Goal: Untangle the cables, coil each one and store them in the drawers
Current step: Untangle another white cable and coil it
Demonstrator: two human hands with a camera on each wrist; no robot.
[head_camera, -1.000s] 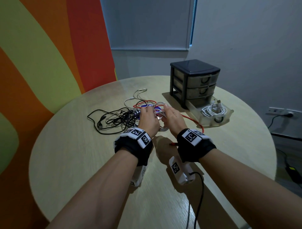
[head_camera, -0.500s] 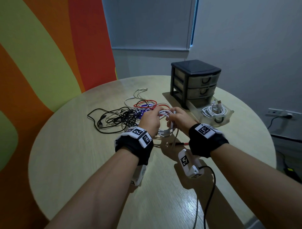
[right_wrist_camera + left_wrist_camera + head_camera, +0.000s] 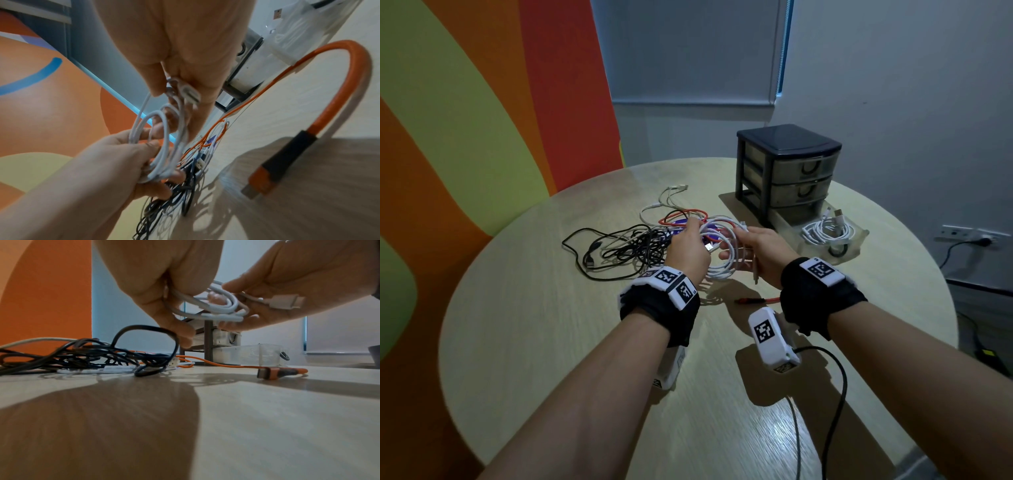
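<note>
Left hand (image 3: 688, 248) grips white cable coil (image 3: 722, 253); right hand (image 3: 758, 251) pinches its plug end, keeping loops together above the table (image 3: 551, 342).

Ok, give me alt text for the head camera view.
Both hands, left hand and right hand, hold a coiled white cable above a round wooden table. Tangled black cables lie left; a small drawer unit stands behind, its bottom drawer open.

Landmark: drawer unit (image 3: 787, 171) at the table's (image 3: 551, 342) far right
Front of unit: open bottom drawer (image 3: 854, 240) juts out, blocking
Left of unit: tangled cables (image 3: 626, 245) cover the tabletop
Nearer than unit: orange cable (image 3: 756, 301), otherwise bare wood
</note>
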